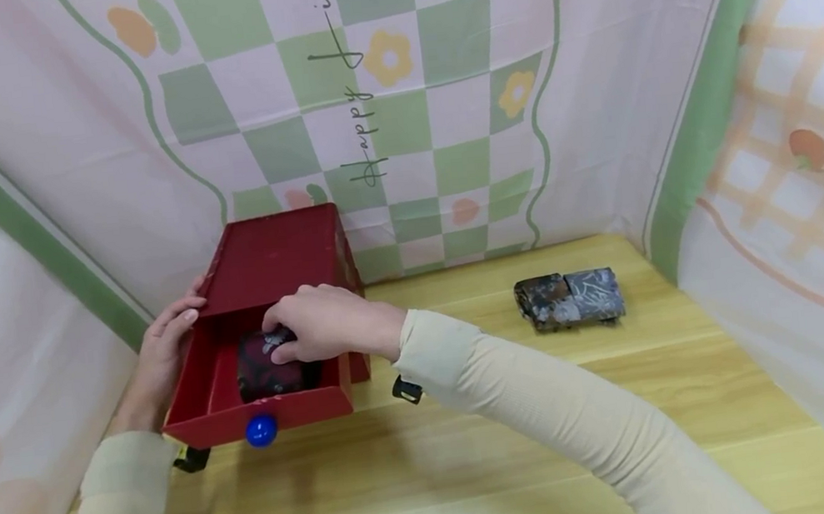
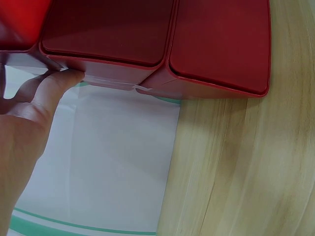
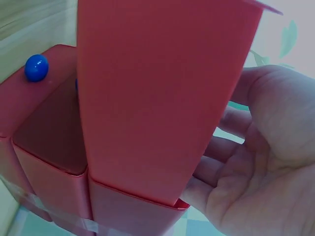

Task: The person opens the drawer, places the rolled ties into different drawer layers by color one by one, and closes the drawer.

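Observation:
A red drawer cabinet (image 1: 269, 259) stands at the left, its top drawer (image 1: 193, 397) pulled out by a blue ball knob side facing me. Inside lies a folded dark red patterned bundle (image 1: 266, 373), which looks like cloth. My right hand (image 1: 321, 321) reaches over the drawer's right wall and pinches the bundle's upper part between thumb and fingers. In the right wrist view, the drawer's side hides the bundle and some fingertips. My left hand (image 1: 165, 350) rests against the cabinet's left side near the drawer opening, fingers extended; its fingertips touch the red wall in the left wrist view.
Two folded patterned bundles, one dark brown (image 1: 543, 300) and one grey (image 1: 595, 295), lie side by side at the table's back right. Lower drawers (image 2: 221, 44) of the cabinet are closed. A printed curtain (image 1: 396, 108) hangs behind the wooden table (image 1: 479, 468).

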{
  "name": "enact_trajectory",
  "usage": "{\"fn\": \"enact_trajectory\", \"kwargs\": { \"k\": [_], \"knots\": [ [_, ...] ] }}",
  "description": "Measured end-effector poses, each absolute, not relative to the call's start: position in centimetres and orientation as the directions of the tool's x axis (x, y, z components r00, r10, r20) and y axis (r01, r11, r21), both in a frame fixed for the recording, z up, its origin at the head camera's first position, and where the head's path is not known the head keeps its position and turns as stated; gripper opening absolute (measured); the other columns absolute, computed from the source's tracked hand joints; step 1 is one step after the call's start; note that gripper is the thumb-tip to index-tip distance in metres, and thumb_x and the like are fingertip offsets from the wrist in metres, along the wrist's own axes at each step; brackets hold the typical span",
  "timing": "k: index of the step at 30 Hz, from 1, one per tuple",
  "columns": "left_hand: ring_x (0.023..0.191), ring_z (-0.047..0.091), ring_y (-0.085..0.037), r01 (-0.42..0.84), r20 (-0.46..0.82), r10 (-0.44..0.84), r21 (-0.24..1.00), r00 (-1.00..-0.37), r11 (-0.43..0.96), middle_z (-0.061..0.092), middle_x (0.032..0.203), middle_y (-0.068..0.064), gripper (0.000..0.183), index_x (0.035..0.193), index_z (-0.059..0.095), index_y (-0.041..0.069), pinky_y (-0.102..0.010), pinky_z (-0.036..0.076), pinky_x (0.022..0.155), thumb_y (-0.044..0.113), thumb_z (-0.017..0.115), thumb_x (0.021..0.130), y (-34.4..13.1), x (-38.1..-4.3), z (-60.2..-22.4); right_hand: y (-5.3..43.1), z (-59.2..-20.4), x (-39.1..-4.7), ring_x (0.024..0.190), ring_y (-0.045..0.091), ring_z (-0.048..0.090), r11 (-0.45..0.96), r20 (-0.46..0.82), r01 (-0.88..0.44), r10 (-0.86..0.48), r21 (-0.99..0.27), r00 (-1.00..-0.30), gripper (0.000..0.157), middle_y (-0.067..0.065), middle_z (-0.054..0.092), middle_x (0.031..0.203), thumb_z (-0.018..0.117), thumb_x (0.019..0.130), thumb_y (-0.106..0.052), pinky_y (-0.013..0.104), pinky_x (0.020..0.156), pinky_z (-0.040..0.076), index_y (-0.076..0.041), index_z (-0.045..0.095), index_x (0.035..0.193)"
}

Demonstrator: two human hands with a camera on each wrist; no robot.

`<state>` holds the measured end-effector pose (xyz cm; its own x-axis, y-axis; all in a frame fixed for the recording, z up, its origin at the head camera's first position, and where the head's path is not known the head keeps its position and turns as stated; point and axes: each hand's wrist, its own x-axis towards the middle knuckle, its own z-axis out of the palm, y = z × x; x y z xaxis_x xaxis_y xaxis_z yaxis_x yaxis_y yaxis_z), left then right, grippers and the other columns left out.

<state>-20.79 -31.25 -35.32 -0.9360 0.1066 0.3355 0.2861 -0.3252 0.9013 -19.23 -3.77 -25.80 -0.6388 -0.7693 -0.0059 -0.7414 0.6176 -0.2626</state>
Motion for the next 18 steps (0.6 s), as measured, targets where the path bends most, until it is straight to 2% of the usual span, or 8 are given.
{"fn": "enact_trajectory", "kwargs": {
  "k": [5, 11, 15, 18],
  "knots": [
    [0.147, 0.031, -0.009, 0.273, 0.327, 0.123, 0.905, -0.937, -0.326, 0.048, 0.154, 0.008, 0.029, 0.115, 0.074, 0.011, -0.02, 0.043, 0.103, 0.007, 0.046, 0.108, -31.33, -20.73, -35.38, -3.57, -25.95, -19.18, 0.092, 0.008, 0.058, 0.607, 0.02, -0.751, -0.774, -0.258, -0.633, 0.043, -0.005, 0.067, 0.12, 0.067, 0.098, -0.04, 0.025, 0.08, 0.05, -0.018, 0.065, 0.135],
    [0.148, 0.029, -0.009, 0.283, 0.338, 0.119, 0.899, -0.934, -0.335, 0.049, 0.154, 0.007, 0.029, 0.114, 0.073, 0.009, -0.02, 0.041, 0.104, 0.005, 0.045, 0.108, -31.41, -20.75, -35.47, -3.49, -26.05, -19.23, 0.094, 0.007, 0.058, 0.589, 0.046, -0.763, -0.783, -0.267, -0.621, 0.04, -0.006, 0.067, 0.121, 0.067, 0.098, -0.039, 0.025, 0.079, 0.05, -0.019, 0.066, 0.133],
    [0.15, 0.025, -0.011, 0.271, 0.321, 0.118, 0.908, -0.94, -0.32, 0.046, 0.156, 0.007, 0.029, 0.116, 0.073, 0.01, -0.02, 0.041, 0.105, 0.007, 0.046, 0.108, -31.51, -20.67, -35.4, -3.47, -26.16, -19.31, 0.1, 0.007, 0.06, 0.572, 0.068, -0.772, -0.79, -0.278, -0.609, 0.041, -0.006, 0.067, 0.125, 0.067, 0.099, -0.037, 0.025, 0.083, 0.051, -0.019, 0.064, 0.135],
    [0.149, 0.027, -0.01, 0.253, 0.298, 0.112, 0.919, -0.948, -0.303, 0.045, 0.157, 0.008, 0.027, 0.117, 0.073, 0.011, -0.02, 0.043, 0.103, 0.009, 0.047, 0.108, -31.46, -20.67, -35.24, -3.34, -26.17, -19.43, 0.107, 0.008, 0.061, 0.562, 0.085, -0.775, -0.791, -0.289, -0.606, 0.041, -0.005, 0.066, 0.127, 0.067, 0.099, -0.037, 0.026, 0.088, 0.051, -0.019, 0.063, 0.136]
  ]
}}
